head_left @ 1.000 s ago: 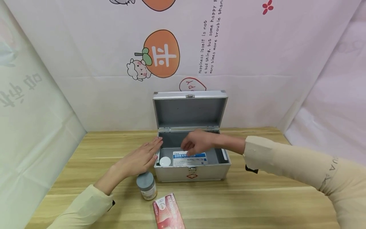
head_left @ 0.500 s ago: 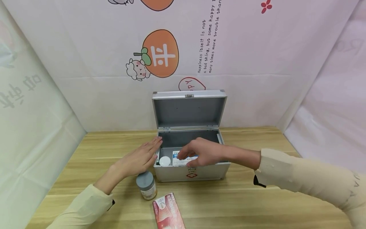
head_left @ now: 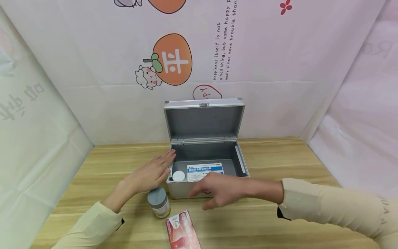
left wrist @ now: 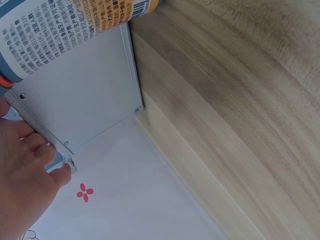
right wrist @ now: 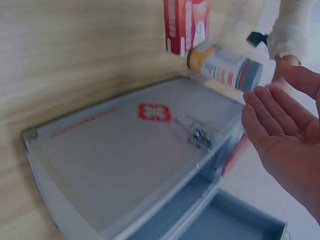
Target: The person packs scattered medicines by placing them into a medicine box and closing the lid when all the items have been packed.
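Note:
A silver first-aid box [head_left: 187, 189] stands with its lid up in the head view. Inside lie a white and blue medicine box [head_left: 199, 168] and a white round-capped container [head_left: 178, 176]. My left hand [head_left: 150, 174] rests on the box's left rim, fingers fairly straight in the head view; the left wrist view has those fingers [left wrist: 37, 145] along the edge. Empty and loosely bent, my right hand [head_left: 222, 189] hovers in front of the box, above and right of a red and white medicine box [head_left: 183, 230]. A grey-lidded bottle [head_left: 159, 202] stands below my left hand.
The wooden table [head_left: 273, 224] carries everything. A white printed cloth [head_left: 264, 103] hangs close behind the raised lid [head_left: 205, 121], with further cloth on both sides. The bottle stands near the box's front left corner.
My right hand has come out of the first-aid box and toward me, over its front edge, leaving the white and blue medicine box inside. The left hand stays on the rim.

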Demonstrator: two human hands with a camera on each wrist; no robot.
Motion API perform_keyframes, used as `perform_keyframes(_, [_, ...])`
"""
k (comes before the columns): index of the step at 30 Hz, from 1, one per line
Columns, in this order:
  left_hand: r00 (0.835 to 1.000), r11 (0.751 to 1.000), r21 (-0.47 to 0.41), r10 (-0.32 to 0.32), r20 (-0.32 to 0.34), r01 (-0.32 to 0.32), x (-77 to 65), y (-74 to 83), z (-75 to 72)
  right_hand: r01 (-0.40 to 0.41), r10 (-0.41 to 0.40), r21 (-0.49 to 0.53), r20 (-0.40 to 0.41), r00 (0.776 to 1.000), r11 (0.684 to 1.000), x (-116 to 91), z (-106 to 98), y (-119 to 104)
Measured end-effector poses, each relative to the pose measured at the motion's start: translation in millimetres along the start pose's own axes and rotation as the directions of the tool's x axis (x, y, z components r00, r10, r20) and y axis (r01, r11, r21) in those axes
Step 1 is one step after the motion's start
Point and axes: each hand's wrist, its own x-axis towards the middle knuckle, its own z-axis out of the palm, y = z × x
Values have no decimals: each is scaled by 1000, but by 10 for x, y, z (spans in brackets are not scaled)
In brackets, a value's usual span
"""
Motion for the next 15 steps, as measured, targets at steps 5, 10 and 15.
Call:
perform_keyframes(5, [1000,1000,-3,0,-3,0,2,-10,3,28,-28,-11,40,999,1000,29,143,-34])
perform_keyframes(10, [1000,1000,0,-4,2,4,0,-9,0,88,-87,-20,79,993,996,79,290,-21])
perform_keyframes(15, [1000,1000,0,1,-3,-1,-3,-9,6,160,-153,-44,120,981,986,135,409,-7])
